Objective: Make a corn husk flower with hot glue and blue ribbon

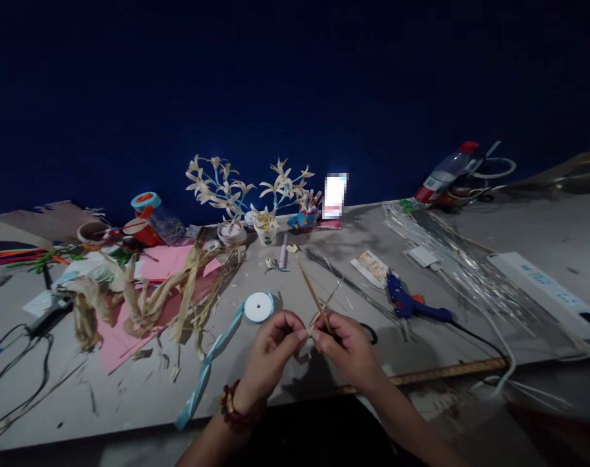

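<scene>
Both my hands meet over the near middle of the grey table (299, 389). My right hand (349, 347) is closed on a thin wooden stick (313, 296) that slants up and away to the left. My left hand (274, 350), with a bead bracelet on its wrist, pinches small pale husk strips (310, 329) against the stick's lower end. A light blue ribbon spool (259, 307) lies just beyond my left hand, its ribbon (205, 376) trailing toward the table's near edge.
Dried corn husks (149, 301) lie on pink paper (165, 261) at left. Small pots with pale husk flowers (249, 191) stand at the back. A blue glue gun (412, 303), thin wires (343, 280), a power strip (542, 288), a ruler (445, 373) and a bottle (445, 172) lie right.
</scene>
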A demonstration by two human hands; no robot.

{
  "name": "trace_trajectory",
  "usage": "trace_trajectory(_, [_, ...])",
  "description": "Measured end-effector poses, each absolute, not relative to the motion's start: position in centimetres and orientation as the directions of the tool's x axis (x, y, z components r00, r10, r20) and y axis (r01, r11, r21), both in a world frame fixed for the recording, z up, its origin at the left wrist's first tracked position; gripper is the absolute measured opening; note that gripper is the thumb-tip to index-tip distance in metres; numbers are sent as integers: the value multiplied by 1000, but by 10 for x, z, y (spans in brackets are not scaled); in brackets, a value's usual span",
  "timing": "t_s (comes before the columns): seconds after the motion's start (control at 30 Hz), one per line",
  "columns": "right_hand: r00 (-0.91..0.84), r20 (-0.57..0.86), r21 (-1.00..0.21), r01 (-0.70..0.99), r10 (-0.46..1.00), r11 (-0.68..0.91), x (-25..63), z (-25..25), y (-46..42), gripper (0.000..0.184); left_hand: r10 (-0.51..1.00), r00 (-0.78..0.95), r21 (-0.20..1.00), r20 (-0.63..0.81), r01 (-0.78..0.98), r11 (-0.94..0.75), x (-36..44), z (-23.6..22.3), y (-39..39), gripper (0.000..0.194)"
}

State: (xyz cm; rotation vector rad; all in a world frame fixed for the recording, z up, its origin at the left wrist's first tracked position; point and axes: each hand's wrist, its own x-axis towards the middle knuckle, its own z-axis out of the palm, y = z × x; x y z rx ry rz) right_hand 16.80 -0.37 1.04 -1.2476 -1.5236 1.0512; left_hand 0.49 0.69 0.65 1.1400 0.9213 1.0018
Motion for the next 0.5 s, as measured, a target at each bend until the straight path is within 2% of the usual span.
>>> trace_trajectory(0.07, [-116,64,-984,161,991,82,166,10,-3,15,918,355,894,-178,-331,301,6,2,7,17])
trace_trajectory(0.17, [-134,2,-999,49,991,9,164,10,-3,17,884,421,815,-205,-427,392,7,-2,6,21])
trace_trajectory(0.23, [-130,3,-999,47,991,10,164,10,-3,18,896,414,859,-158,-390,332,7,-1,5,21])
trace_trajectory(0.33, [-144,48,-990,128,988,67,164,12,-4,17,944,329,970,-30,-219,107,5,4,5,19])
trace_trajectory(0.5, [-186,80,-961,247,979,125,166,15,-6,13,960,267,996,88,-51,-77,6,8,7,13])
